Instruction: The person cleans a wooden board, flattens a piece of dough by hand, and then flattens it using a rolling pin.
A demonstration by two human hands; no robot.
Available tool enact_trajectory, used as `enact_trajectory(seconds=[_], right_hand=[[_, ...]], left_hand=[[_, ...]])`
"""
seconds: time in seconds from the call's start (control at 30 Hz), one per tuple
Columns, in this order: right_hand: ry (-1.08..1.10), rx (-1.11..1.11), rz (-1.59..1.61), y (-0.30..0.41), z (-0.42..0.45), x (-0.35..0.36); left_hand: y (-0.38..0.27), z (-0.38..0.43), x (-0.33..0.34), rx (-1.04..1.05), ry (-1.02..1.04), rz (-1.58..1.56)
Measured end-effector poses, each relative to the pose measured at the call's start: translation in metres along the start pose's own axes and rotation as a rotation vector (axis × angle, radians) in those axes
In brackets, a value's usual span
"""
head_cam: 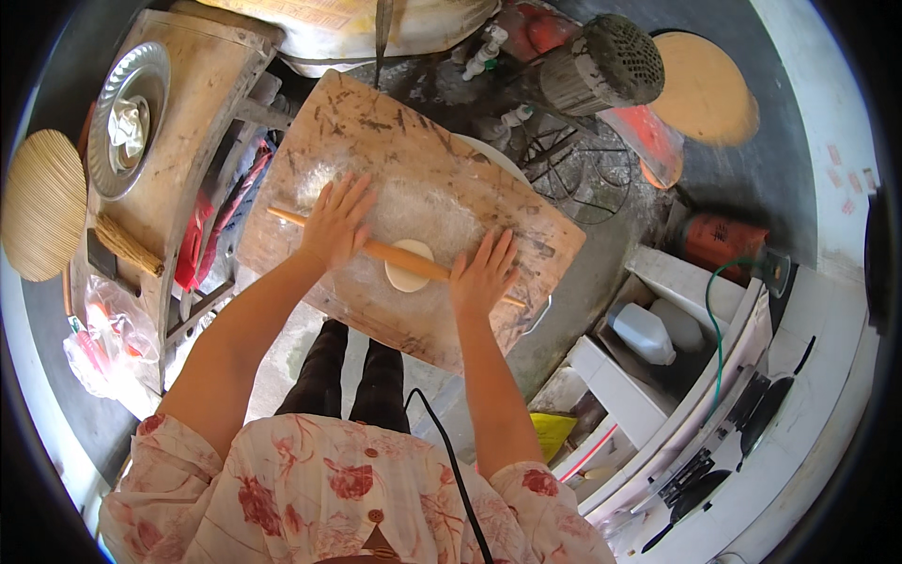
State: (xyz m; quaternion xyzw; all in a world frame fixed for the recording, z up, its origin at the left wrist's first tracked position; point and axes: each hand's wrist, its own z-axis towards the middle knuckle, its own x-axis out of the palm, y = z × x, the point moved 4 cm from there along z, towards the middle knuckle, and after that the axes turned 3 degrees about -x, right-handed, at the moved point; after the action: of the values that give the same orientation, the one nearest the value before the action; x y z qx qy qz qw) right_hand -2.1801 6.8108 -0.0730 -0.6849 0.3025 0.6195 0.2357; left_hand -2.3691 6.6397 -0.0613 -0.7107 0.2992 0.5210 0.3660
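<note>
A tapered wooden rolling pin (380, 250) lies slantwise across a flour-dusted wooden board (416, 162). Under its middle is a small flat round of pale dough (409, 280), with parts showing on both sides of the pin. My left hand (338, 222) lies palm down over the left part of the pin, whose thin tip sticks out beyond it. Across the right part rests my right hand (485, 275), also palm down, and the other tip shows past it. Both hands have their fingers stretched forward, not wrapped around the wood.
On the left, a wooden table (187, 106) carries a metal tray (106, 166), a straw brush (128, 243) and plastic bags (116, 331). A motor (599, 67) stands behind the board. Plastic jugs (641, 331) sit in the tiled counter (620, 374) on the right, near a gas stove (733, 430).
</note>
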Motion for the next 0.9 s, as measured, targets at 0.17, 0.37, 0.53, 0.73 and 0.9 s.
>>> enact_trajectory(seconds=[0.17,0.37,0.53,0.73,0.9], right_hand=[[-0.091,0.015,0.047,0.007,0.052,-0.012],[-0.124,-0.011,0.109,-0.001,0.003,0.005],[-0.039,-0.141,0.169,0.009,-0.073,0.006],[-0.082,-0.107,0.058,0.031,0.027,-0.022],[-0.204,-0.069,0.162,0.031,0.083,-0.016]], left_hand=[[0.008,0.044,-0.015,-0.077,-0.094,0.02],[-0.006,0.015,-0.011,-0.008,-0.02,0.038],[-0.001,-0.073,0.015,0.014,0.036,-0.161],[0.016,-0.007,0.004,-0.101,-0.091,-0.012],[0.03,0.05,-0.021,-0.138,-0.245,-0.028]])
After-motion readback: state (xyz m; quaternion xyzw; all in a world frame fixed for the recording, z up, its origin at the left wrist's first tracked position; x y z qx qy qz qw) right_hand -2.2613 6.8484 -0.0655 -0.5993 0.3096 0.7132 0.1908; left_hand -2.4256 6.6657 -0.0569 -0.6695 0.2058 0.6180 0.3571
